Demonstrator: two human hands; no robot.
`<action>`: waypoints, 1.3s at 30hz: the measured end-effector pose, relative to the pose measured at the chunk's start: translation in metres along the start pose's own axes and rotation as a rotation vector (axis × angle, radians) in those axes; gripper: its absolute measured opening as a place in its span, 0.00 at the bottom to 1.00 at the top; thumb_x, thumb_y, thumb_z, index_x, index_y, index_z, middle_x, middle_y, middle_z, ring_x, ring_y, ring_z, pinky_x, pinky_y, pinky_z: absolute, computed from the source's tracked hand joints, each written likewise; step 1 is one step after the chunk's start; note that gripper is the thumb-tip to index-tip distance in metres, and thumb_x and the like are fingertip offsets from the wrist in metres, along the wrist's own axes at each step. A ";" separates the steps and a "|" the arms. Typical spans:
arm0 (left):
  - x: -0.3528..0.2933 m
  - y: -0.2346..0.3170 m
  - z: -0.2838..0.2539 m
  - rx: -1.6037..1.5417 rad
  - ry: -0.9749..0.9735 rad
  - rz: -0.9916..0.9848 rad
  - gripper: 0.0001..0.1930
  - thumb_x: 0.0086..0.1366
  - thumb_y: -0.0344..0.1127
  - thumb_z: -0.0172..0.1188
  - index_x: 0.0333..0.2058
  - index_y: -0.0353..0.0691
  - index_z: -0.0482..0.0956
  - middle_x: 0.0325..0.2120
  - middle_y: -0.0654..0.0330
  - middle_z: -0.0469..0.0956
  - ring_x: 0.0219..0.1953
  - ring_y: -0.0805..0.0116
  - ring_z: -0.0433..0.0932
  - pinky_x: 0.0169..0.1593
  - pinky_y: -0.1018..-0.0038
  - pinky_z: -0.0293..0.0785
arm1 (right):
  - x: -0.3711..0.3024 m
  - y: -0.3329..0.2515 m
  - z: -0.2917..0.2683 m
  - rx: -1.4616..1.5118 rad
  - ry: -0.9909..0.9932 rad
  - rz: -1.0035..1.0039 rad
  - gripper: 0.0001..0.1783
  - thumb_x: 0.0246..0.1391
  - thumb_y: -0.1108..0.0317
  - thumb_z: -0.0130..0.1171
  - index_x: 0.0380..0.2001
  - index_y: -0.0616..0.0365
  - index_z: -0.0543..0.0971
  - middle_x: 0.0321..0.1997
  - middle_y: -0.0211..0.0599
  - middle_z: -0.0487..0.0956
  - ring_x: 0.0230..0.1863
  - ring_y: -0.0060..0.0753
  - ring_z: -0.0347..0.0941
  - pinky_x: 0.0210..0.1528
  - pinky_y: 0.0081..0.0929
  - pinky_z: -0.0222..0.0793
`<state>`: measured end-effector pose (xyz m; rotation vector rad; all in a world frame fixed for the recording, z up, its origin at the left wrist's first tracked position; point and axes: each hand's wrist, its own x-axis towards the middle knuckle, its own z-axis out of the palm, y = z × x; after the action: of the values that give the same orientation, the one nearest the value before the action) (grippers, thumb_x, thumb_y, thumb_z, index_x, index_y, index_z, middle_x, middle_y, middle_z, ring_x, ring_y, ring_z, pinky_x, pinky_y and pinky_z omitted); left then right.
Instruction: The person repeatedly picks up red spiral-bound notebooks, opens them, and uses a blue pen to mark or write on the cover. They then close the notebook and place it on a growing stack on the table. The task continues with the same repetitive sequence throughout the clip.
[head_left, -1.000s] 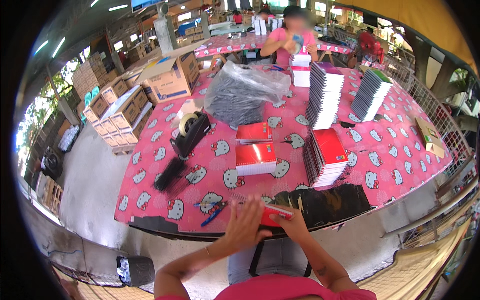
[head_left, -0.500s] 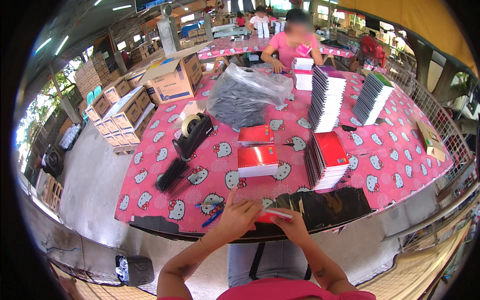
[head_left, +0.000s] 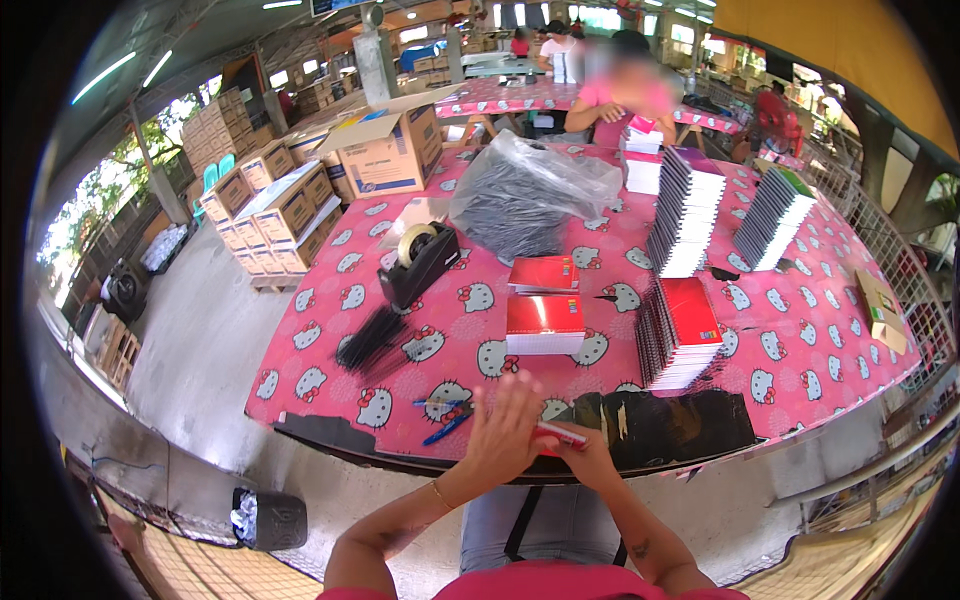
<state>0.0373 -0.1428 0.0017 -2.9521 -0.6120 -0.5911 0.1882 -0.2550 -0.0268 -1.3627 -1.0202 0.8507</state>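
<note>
At the table's near edge my right hand (head_left: pixel 590 457) grips a small red notebook (head_left: pixel 562 434), its page edges facing right. My left hand (head_left: pixel 507 425) lies against the notebook's left part with fingers stretched out, hiding much of it. Blue pens (head_left: pixel 446 430) lie just left of that hand. Ahead are a stack of red notebooks without coils (head_left: pixel 545 318), a smaller red pile (head_left: pixel 542 272) behind it, and a taller stack of coil-bound red notebooks (head_left: pixel 688 325) to the right. Loose black binding coils (head_left: pixel 372 340) rest at the left.
A black tape dispenser (head_left: pixel 420 262) and a clear plastic bag of black coils (head_left: pixel 520 195) stand farther back. Tall notebook stacks (head_left: pixel 688 205) rise at the right. An open carton (head_left: pixel 385 150) sits at the far left. Across the table a person (head_left: pixel 622 100) handles pink notebooks.
My left hand has gone from partly curled, index finger raised, to flat with fingers extended. My right hand keeps the notebook. The view has shifted, moving the scene rightward in the picture.
</note>
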 end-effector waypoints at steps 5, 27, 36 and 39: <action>-0.038 0.019 0.029 -0.064 0.020 0.082 0.44 0.65 0.67 0.48 0.65 0.32 0.62 0.69 0.45 0.58 0.72 0.49 0.53 0.69 0.40 0.43 | 0.004 0.006 -0.006 0.010 0.031 0.017 0.15 0.59 0.74 0.61 0.49 0.65 0.80 0.42 0.33 0.83 0.44 0.20 0.75 0.49 0.23 0.72; -0.033 0.034 0.037 -0.187 0.127 0.153 0.43 0.67 0.66 0.45 0.66 0.31 0.60 0.69 0.43 0.56 0.71 0.42 0.54 0.67 0.35 0.43 | 0.002 0.014 -0.011 -0.111 -0.051 -0.055 0.13 0.54 0.73 0.63 0.44 0.65 0.80 0.34 0.30 0.82 0.36 0.16 0.72 0.40 0.24 0.73; -0.021 0.037 0.026 -0.221 0.070 0.120 0.42 0.68 0.65 0.44 0.68 0.36 0.58 0.70 0.50 0.55 0.72 0.50 0.52 0.68 0.41 0.46 | 0.007 0.011 -0.008 -0.108 0.033 -0.055 0.15 0.53 0.74 0.60 0.45 0.63 0.81 0.31 0.47 0.82 0.31 0.22 0.75 0.36 0.29 0.72; -0.003 0.030 0.019 -0.144 0.056 0.133 0.43 0.68 0.66 0.43 0.68 0.35 0.57 0.70 0.50 0.54 0.73 0.50 0.51 0.69 0.40 0.44 | 0.009 0.007 -0.013 -0.201 -0.004 -0.180 0.16 0.53 0.74 0.62 0.46 0.64 0.81 0.33 0.48 0.83 0.32 0.22 0.75 0.38 0.28 0.73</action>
<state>0.0531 -0.1688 -0.0173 -3.0650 -0.3792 -0.7309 0.2038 -0.2512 -0.0324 -1.4117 -1.2375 0.6300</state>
